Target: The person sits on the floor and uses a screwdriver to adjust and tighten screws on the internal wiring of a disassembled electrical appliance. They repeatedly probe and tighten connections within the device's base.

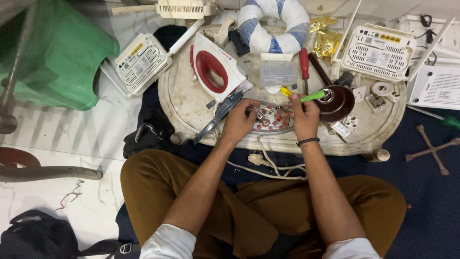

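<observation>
Green-handled screwdriver [306,97] clamped in right hand [304,117]; left hand [238,121] pinching iron soleplate [271,121].

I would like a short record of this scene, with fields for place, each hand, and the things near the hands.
place: low round table, person sitting on the floor
left hand: holds down the metal iron base
right hand: grips a green-and-yellow screwdriver over the base
near: red-and-white iron shell, red screwdriver, dark round disc
cable: white cord hangs off the table edge
</observation>
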